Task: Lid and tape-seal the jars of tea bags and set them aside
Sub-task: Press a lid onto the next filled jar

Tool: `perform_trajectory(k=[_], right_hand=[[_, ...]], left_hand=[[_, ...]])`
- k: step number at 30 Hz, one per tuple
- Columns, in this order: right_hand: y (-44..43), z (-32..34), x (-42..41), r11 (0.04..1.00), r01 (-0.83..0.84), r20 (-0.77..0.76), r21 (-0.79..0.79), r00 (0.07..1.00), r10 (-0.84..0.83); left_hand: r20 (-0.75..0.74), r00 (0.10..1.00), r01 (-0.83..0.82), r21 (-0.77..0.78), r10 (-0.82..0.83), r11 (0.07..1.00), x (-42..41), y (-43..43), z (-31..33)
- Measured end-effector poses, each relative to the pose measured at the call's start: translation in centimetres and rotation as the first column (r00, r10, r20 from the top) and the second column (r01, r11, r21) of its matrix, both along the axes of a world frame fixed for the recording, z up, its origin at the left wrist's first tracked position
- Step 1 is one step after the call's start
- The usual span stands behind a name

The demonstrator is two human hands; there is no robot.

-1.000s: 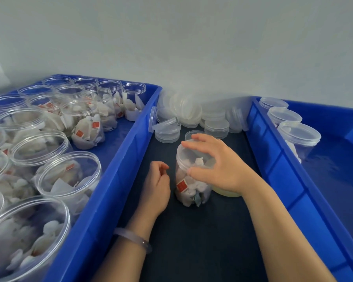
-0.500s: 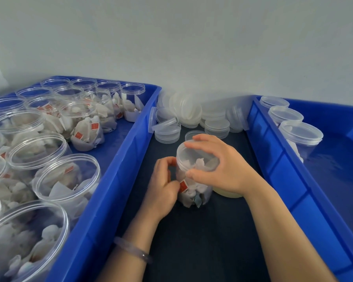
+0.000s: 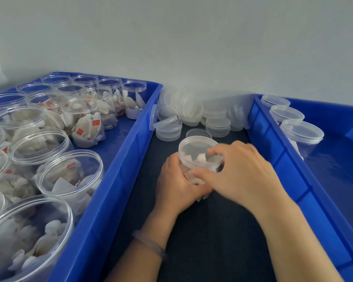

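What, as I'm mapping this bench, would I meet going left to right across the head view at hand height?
From the left: open jars → left bin → left hand → jar → right hand → right bin → lidded jars.

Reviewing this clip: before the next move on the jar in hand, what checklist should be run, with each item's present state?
1. Jar steadied: left hand grips the jar: ok.
2. Lid placed: lid sits on the jar's mouth, right hand fingers curled round it: ok.
3. Lid fully tight: cannot tell.
4. Sealing tape within reach: none visible: cannot tell.
5. Room to set it aside: right bin holds three lidded jars, with bare floor beside them: ok.
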State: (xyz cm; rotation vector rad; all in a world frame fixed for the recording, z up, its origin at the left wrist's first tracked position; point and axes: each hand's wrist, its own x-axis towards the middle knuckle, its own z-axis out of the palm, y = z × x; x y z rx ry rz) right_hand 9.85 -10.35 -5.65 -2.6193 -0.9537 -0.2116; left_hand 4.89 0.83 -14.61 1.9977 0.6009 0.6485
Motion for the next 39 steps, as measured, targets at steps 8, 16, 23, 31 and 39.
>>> perform_trajectory(k=[8,16,23,31,39], right_hand=[[3.3,-1.7,1.5,0.952,-0.194,-0.045,0.238,0.977,0.211],[1.3,-0.3,3.7,0.931,-0.316,-0.214,0.182,0.912,0.351],[2.8,-5.6,2.1,0.786,-0.058,-0.100,0.615,0.984,0.151],[-2.4,-6.2,5.0,0.865,0.009,-0.460,0.502,0.850,0.258],[-5.8,-8.2,5.3,0.986,0.029,-0.356,0.164,0.934,0.032]], left_hand=[[0.060,0.996,0.062,0.072,-0.066,0.995,0.5,0.1,0.2],[0.064,0.975,0.220,-0.121,-0.214,0.968,0.1,1.2,0.1],[0.063,0.998,-0.037,0.097,0.031,0.995,1.0,-1.1,0.8],[-0.101,0.995,-0.003,0.046,0.008,0.999,0.3,0.5,0.4],[0.420,0.888,-0.305,0.228,0.189,0.925,-2.3,0.5,1.4]])
